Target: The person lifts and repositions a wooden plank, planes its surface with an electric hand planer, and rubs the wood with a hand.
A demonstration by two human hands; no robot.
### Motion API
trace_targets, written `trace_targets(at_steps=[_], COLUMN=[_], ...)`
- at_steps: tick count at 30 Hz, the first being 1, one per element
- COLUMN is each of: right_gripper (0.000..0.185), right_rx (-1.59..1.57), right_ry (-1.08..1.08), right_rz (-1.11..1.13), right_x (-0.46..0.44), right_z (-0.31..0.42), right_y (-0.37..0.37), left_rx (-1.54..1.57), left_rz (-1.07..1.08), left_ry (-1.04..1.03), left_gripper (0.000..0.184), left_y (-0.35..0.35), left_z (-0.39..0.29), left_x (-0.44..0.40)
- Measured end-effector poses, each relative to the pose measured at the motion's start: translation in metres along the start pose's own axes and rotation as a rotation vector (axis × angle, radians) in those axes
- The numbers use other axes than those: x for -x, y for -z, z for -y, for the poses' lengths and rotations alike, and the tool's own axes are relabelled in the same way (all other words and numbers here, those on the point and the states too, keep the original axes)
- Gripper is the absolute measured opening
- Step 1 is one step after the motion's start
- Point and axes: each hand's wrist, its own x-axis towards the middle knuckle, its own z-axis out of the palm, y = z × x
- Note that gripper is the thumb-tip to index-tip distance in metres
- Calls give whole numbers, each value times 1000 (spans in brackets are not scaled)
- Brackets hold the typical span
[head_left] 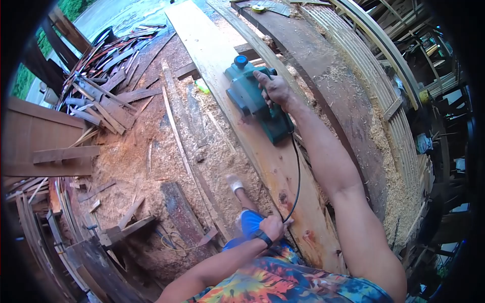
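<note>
1. Right hand (275, 91): fingers closed round the rear handle of the planer, arm extended forward.
2. Left hand (273, 228): fingers curled narrow at the black cord (298, 169), apparently gripping it; dark wristband (262, 237) at the wrist.
3. Power planer (256, 98): teal-green body, round blue knob (241, 61) at its far end; sits on the upper face of the plank, cord trailing from its near end.
4. Plank (275, 166): long, pale, knotted near the person; runs away from the body, crossing a dark timber (187, 70).
5. Brown board (318, 63): wide, strewn with shavings, right of the plank.
6. Ground (118, 156): covered in shavings and loose strips, left of the plank.
7. Scrap-wood heap (124, 55): far left, jumbled.
</note>
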Motion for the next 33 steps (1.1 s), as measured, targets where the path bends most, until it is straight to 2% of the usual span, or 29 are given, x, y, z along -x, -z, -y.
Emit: trace_targets(at_steps=[3, 4, 7, 10, 13, 16, 19, 27, 33], right_gripper=[53, 53, 53, 53, 53, 55, 55, 54, 59], right_rx=[-14, -5, 9, 7, -11, -35, -33, -5, 29], right_ry=[7, 5, -5, -12, -7, -10, 4, 22, 36], right_rz=[11, 2, -13, -3, 0, -13, 1, 25, 23], right_x=[-25, -35, -65, -93, -121, -149, -171, -240, -307], right_z=[11, 14, 27, 42, 53, 67, 83, 112, 136], right_y=[-7, -9, -18, -27, -34, -43, -51, -66, -80], left_rx=[-1, -7, 107, 56, 114, 56, 122, 240, 383], left_rz=[4, 172, 79, 57, -68, -104, -24, -147, -374], left_ry=[-83, -77, -171, 30, 89, 150, 318, 352, 240], left_gripper=[85, 80, 69, 57, 48, 47, 40, 37, 23], left_y=[24, 54, 85, 126, 164, 205, 234, 275, 298], left_z=[6, 5, 49, 88, 122, 135, 155, 165, 168], left_x=[0, -6, -30, -60, -95, -122, -152, -189, -210])
